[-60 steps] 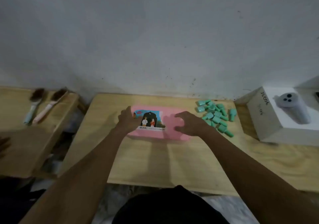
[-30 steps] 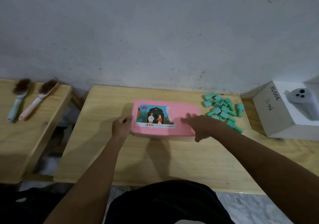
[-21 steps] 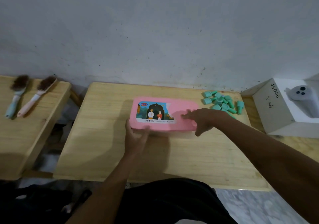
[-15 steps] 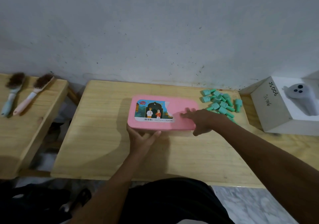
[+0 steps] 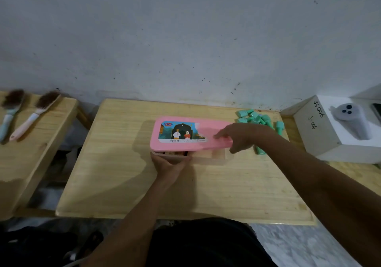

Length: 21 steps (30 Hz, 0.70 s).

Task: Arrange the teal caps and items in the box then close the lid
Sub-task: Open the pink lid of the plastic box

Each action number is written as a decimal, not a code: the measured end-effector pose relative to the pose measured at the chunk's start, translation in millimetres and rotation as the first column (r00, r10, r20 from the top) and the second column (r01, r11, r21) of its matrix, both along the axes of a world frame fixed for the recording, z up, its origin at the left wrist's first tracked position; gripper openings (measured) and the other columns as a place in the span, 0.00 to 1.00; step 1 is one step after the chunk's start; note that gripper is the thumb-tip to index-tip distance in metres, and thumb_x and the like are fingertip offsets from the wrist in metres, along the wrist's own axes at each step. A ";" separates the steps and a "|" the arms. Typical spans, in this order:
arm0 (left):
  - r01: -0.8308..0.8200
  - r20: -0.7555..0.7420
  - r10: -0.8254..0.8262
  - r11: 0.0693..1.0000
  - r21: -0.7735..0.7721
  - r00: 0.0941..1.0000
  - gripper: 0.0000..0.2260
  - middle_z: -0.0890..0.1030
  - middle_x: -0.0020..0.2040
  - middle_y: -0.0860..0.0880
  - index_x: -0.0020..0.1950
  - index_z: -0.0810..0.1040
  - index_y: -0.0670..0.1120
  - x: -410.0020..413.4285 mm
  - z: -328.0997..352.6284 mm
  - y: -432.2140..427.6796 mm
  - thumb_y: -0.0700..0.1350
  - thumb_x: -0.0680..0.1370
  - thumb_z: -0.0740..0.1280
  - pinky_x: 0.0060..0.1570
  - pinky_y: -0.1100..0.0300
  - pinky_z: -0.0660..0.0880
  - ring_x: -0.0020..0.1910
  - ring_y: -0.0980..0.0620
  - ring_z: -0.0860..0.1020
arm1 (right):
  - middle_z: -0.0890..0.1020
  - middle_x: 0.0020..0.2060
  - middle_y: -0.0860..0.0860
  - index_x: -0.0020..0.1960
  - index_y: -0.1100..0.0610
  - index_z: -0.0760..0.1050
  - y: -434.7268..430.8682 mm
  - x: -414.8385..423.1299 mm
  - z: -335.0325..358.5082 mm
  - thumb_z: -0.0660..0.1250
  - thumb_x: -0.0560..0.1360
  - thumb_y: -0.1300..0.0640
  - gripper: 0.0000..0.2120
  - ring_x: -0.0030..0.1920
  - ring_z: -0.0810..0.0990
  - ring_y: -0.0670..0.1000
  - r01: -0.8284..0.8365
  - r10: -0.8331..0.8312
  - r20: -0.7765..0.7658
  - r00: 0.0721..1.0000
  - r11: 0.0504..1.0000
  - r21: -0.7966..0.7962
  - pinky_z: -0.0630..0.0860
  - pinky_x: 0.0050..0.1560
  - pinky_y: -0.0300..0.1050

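Lifted the flat pink plastic lid (image 5: 191, 132), right hand (image 5: 241, 137) gripping its right end, left hand (image 5: 171, 163) clasping the clear box base (image 5: 208, 157). Opening step, seemingly. Next, probably: lid aside, then small teal plastic caps (image 5: 257, 118) in.

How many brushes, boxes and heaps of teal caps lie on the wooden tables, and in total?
Plastic-handled brushes with dark bristles: 2
Boxes: 2, a pink-lidded clear plastic box and a white cardboard box
Heaps of small teal plastic caps: 1
Total: 5
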<state>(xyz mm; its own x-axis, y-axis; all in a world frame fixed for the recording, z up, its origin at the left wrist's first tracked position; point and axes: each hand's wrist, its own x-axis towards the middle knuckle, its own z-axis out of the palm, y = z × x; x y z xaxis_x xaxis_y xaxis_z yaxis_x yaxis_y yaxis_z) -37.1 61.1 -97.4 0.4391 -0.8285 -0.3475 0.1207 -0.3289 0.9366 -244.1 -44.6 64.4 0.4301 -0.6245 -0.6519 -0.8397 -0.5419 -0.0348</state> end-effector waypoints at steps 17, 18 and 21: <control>-0.240 0.108 0.243 0.970 -0.045 0.964 0.22 0.79 0.58 0.43 0.60 0.76 0.44 41.8 82.6 -16.7 0.60 0.79 0.59 0.53 0.54 0.75 0.58 0.43 0.78 | 0.83 0.44 0.52 0.56 0.53 0.83 19.0 56.8 -2.0 0.72 0.72 0.58 0.12 0.41 0.80 0.50 0.459 0.307 0.764 0.567 0.653 -0.603 0.76 0.34 0.43; -0.204 -0.019 0.204 0.979 0.012 0.979 0.22 0.82 0.54 0.43 0.57 0.78 0.44 45.9 95.4 -28.9 0.60 0.79 0.58 0.50 0.53 0.76 0.54 0.43 0.80 | 0.83 0.44 0.51 0.55 0.52 0.83 26.8 69.7 -8.4 0.72 0.71 0.58 0.12 0.40 0.79 0.50 0.424 0.373 0.732 0.571 0.629 -0.652 0.75 0.32 0.42; 0.034 -0.277 0.005 0.990 0.134 0.961 0.18 0.84 0.47 0.42 0.57 0.79 0.41 55.3 120.4 -51.9 0.54 0.77 0.64 0.49 0.51 0.79 0.45 0.45 0.83 | 0.84 0.44 0.52 0.53 0.51 0.83 48.5 104.9 -28.3 0.73 0.70 0.58 0.12 0.40 0.80 0.52 0.340 0.513 0.675 0.530 0.601 -0.723 0.75 0.32 0.43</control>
<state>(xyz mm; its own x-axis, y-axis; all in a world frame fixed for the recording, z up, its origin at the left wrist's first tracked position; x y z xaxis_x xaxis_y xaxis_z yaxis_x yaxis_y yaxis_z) 18.2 9.2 22.9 0.2986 -0.7703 -0.5635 0.3621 -0.4549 0.8136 -139.2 3.9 36.1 0.5224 -0.5543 0.6480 -0.6019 -0.7780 -0.1801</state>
